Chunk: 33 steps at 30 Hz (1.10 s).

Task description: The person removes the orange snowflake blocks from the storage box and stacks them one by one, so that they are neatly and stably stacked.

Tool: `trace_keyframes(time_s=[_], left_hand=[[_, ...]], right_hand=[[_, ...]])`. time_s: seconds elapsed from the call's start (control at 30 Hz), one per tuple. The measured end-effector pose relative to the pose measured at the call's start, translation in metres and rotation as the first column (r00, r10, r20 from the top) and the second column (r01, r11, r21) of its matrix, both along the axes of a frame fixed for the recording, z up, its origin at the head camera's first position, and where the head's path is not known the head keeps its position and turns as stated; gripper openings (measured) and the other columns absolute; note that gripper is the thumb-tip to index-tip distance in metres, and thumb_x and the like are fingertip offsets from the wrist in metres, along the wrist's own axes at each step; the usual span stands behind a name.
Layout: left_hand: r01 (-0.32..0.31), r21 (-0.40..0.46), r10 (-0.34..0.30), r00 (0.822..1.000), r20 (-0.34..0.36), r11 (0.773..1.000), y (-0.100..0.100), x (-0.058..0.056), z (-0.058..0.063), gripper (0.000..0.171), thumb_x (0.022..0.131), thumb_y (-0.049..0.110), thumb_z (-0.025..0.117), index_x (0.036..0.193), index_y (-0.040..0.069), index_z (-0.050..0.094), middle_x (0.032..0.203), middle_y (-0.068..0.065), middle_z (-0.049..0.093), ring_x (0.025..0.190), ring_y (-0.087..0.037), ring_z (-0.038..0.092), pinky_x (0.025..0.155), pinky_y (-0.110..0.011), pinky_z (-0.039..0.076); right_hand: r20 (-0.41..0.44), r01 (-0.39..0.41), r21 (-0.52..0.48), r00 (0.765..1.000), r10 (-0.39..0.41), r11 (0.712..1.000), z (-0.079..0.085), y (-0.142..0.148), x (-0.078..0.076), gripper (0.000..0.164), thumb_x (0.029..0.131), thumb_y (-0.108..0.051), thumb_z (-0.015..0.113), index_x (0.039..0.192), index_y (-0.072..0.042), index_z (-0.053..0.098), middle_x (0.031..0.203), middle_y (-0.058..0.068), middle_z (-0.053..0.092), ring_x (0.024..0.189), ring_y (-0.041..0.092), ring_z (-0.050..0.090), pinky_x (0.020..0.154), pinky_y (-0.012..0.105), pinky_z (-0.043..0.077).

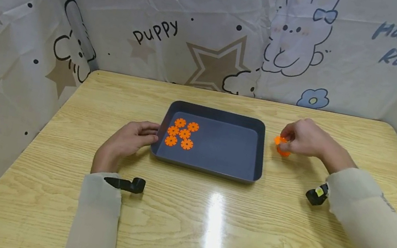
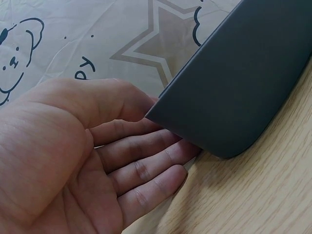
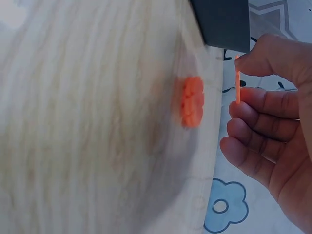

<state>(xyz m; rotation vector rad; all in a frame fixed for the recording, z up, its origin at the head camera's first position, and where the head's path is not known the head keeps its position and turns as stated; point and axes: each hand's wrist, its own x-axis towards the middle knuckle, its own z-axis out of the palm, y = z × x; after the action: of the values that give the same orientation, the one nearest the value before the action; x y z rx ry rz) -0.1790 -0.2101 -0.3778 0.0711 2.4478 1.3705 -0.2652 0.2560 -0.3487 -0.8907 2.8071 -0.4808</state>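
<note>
Several orange notched plastic discs [image 1: 184, 133] lie flat in the left part of a dark grey rectangular tray [image 1: 226, 149]. My left hand [image 1: 128, 140] rests at the tray's left outer wall, fingers nearly straight; in the left wrist view the tray's corner [image 2: 219, 97] hides some fingertips. To the right of the tray, my right hand [image 1: 305, 136] pinches a single orange disc [image 3: 237, 80] between thumb and index finger, seen edge-on in the right wrist view. Below that hand, a small pile of orange discs [image 3: 193, 102] stands on the table.
The light wooden table [image 1: 182, 218] ends at a patterned cloth [image 1: 216, 21] behind and at both sides. A bright reflection streaks the wood in front of the tray. Each wrist carries a small black camera mount [image 1: 132, 184].
</note>
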Motion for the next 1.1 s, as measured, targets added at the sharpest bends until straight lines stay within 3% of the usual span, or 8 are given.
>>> trace_keyframes(time_s=[0.53,1.1], left_hand=[[0.007,-0.001,-0.007,1.0,-0.008,1.0,-0.001,-0.001,0.0,0.042,0.103,0.018,0.058,0.144,0.008,0.054,0.143,-0.011,0.054,0.131,-0.026,0.048,0.109,-0.045,0.038],[0.007,-0.003,-0.007,1.0,-0.003,1.0,-0.001,-0.001,-0.001,0.042,0.103,0.018,0.058,0.144,0.008,0.054,0.143,-0.011,0.053,0.132,-0.027,0.048,0.109,-0.045,0.038]], right_hand=[[0.005,0.004,0.03,1.0,-0.004,1.0,-0.013,0.013,0.004,0.021,0.079,-0.017,0.079,0.088,0.001,0.074,0.073,0.0,0.066,0.065,0.014,0.058,0.064,0.035,0.051],[0.027,0.026,0.048,0.999,-0.028,0.998,-0.019,0.013,0.004,0.023,0.08,-0.017,0.078,0.091,0.002,0.072,0.079,0.004,0.068,0.072,0.018,0.061,0.069,0.038,0.053]])
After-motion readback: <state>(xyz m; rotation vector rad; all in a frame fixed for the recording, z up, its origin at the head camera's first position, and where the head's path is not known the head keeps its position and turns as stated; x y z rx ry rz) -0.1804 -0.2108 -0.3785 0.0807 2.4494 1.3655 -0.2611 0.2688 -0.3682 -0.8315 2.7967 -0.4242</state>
